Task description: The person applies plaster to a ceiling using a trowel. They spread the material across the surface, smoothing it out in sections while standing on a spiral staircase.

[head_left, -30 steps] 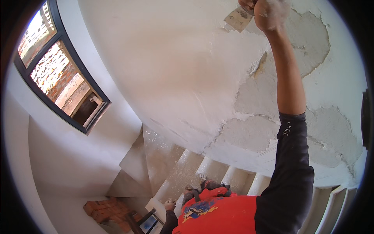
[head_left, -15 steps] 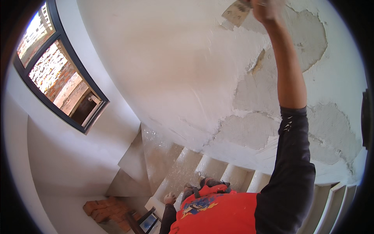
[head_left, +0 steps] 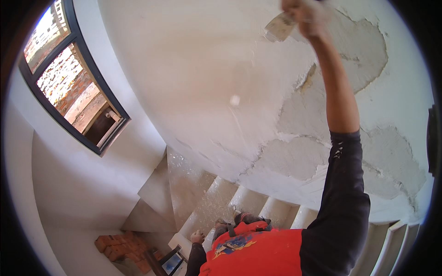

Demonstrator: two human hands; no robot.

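Patchy white wall (head_left: 193, 83) with grey scraped areas, beside a dark-framed window (head_left: 73, 87) and dusty stairs (head_left: 216, 202). Right hand (head_left: 306, 18) raised high, closed around a putty knife (head_left: 279, 28), blade laid against the wall near the top. Left hand (head_left: 198, 237) hanging low by the stairs, grip impossible to tell.
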